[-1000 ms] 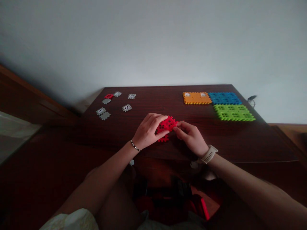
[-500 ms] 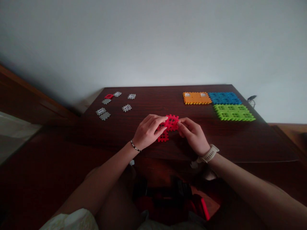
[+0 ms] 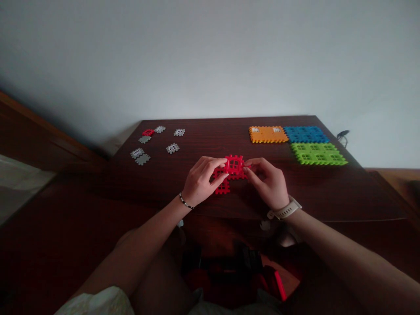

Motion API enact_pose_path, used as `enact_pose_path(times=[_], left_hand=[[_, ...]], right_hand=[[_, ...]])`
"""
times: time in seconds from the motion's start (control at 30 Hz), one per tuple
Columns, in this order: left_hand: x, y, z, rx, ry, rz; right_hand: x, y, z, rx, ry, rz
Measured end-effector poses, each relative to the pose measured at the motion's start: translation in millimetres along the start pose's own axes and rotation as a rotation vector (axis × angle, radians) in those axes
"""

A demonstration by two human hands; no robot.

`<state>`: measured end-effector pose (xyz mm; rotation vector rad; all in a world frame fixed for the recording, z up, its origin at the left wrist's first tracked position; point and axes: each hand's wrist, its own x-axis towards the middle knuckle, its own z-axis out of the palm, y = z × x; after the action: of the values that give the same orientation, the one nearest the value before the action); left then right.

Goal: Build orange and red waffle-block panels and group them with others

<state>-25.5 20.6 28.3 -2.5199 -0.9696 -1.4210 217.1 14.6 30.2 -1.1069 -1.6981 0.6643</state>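
Note:
A red interlocking window tile (image 3: 234,163) is held between my two hands, over other red tiles at the table's near middle. My left hand (image 3: 201,178) has its thumb and fingers closed on the tile's left side. On the opposite side, my right hand (image 3: 268,180) pinches the right edge; a bit of red shows at those fingertips. Below and to the left lies another red window tile (image 3: 222,188), flat and partly covered by my left fingers. How the red tiles join beneath the raised one cannot be made out.
Joined orange (image 3: 268,134), blue (image 3: 306,134) and green (image 3: 318,154) panels lie at the table's back right. At the left are several grey tiles (image 3: 173,148) and one red tile (image 3: 148,132). A wall stands behind the dark wooden table (image 3: 210,135).
The red tile has tipped a little more toward me. My right hand has shifted slightly at its right edge, while my left hand stays nearly in place.

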Motion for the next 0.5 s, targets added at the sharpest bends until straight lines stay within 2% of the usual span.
enact_pose_path(times=[0.23, 0.5], left_hand=[[1.2, 1.5, -0.6, -0.024, 0.024, 0.0], [0.2, 1.3, -0.6, -0.009, 0.001, -0.005]], right_hand=[[-0.3, 3.2, -7.8, -0.196, 0.008, -0.129], [-0.6, 5.0, -8.4, -0.255, 0.024, -0.156]])
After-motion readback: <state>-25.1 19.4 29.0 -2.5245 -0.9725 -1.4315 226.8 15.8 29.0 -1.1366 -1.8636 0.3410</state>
